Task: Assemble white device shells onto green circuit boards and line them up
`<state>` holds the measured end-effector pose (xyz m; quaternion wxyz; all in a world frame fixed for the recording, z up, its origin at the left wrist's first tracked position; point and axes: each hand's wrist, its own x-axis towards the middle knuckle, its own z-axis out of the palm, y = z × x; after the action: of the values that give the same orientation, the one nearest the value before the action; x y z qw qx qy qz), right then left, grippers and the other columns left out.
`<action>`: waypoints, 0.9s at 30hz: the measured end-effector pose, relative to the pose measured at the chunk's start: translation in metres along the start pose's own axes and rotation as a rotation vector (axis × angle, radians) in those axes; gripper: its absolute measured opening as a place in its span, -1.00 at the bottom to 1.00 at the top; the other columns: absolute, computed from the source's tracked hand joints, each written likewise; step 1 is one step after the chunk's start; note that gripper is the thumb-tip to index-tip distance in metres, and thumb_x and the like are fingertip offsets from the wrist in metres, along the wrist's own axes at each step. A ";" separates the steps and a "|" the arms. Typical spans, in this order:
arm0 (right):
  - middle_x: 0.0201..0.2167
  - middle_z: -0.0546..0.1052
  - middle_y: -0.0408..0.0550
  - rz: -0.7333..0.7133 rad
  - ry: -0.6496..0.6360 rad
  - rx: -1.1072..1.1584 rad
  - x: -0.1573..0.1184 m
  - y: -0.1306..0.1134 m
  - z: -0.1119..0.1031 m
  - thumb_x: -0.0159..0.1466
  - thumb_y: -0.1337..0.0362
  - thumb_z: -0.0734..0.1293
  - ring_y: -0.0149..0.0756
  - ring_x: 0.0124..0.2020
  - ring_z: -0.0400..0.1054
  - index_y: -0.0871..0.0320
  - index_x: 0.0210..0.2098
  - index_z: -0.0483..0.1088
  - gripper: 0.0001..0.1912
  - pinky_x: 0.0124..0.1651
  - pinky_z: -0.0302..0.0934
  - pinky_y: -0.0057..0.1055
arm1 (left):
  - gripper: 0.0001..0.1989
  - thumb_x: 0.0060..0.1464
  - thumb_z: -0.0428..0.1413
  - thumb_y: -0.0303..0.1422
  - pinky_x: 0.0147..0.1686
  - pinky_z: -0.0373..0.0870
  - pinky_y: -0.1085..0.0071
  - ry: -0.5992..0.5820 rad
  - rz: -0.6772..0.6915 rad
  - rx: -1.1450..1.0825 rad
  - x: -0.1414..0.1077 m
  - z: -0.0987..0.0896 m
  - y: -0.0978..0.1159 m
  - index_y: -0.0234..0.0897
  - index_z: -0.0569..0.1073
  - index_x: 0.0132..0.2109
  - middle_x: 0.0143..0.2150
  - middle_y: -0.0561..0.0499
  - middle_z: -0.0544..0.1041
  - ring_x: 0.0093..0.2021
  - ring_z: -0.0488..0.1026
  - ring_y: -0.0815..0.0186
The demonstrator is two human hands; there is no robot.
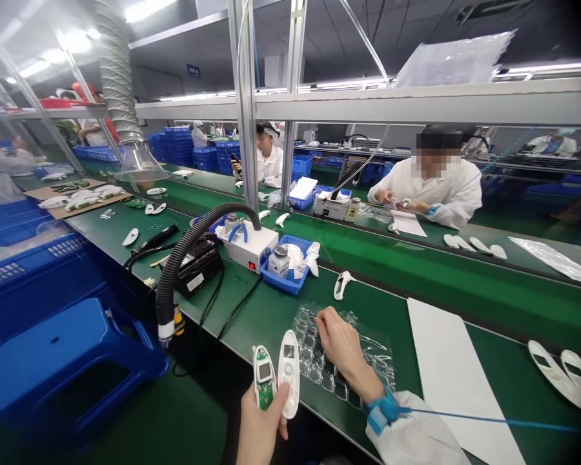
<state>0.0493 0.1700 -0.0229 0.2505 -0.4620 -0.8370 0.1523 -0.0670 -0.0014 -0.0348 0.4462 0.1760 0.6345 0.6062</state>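
Note:
My left hand (266, 416) holds two device parts side by side at the bench's front edge: a white shell with a green circuit board and small screen (264, 376), and a white oval cover (289, 371) under my thumb. Over a clear plastic blister tray (314, 352) is my right hand (341, 342), its fingers bent together at the tray; whatever they pinch is too small to make out. A blue wrist strap (383, 412) with a cord circles my right wrist. Beyond the tray lies a white device part (341, 285).
A blue bin (293, 284) with a bottle and wipes stands beside a white box (250, 248) with a black hose (167, 278). White paper (458, 374) and white shells (556, 381) lie at right. Across the bench sits a person (436, 181); a blue stool (68, 361) stands at left.

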 end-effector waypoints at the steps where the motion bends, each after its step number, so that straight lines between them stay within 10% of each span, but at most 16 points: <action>1: -0.34 0.41 -0.02 -0.003 0.023 0.016 0.000 -0.002 -0.002 0.36 0.23 0.07 -0.23 -0.45 0.30 0.13 -0.35 0.29 -0.75 -0.42 -0.03 -0.37 | -0.53 -0.16 0.27 0.01 -0.73 0.16 0.55 -0.010 -0.005 0.004 0.000 -0.001 -0.001 -0.35 0.40 -0.39 -0.73 0.21 0.25 -0.73 0.15 0.49; 5: -0.37 0.41 -0.05 -0.002 0.086 0.155 -0.003 -0.019 -0.017 0.37 0.17 0.08 -0.26 -0.39 0.30 0.13 -0.37 0.26 -0.73 -0.34 0.12 -0.40 | -0.56 -0.09 0.23 -0.01 -0.72 0.19 0.54 -0.033 -0.012 0.029 -0.001 -0.008 0.002 -0.34 0.38 -0.35 -0.70 0.22 0.26 -0.71 0.14 0.50; 11: -0.54 0.36 -0.16 0.077 -0.228 0.623 -0.026 -0.053 -0.027 0.26 0.15 0.24 -0.35 -0.50 0.21 0.14 -0.49 0.32 -0.75 -0.43 0.11 -0.45 | -0.66 -0.03 0.21 -0.12 -0.73 0.11 0.57 -0.018 0.014 0.083 -0.005 -0.009 0.010 -0.33 0.37 -0.34 -0.68 0.22 0.26 -0.72 0.11 0.52; 27: -0.55 0.33 -0.18 0.109 -0.348 0.640 -0.029 -0.044 -0.012 0.21 0.13 0.24 -0.34 -0.50 0.15 0.15 -0.48 0.31 -0.76 -0.40 0.06 -0.41 | -0.71 -0.06 0.19 -0.17 -0.76 0.07 0.57 -0.027 -0.017 0.135 -0.006 -0.004 0.002 -0.30 0.33 -0.39 -0.69 0.23 0.25 -0.75 0.12 0.52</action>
<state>0.0381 0.1228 0.0005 0.2276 -0.3712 -0.7512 0.4960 -0.0675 -0.0077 -0.0312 0.4470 0.2086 0.6691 0.5560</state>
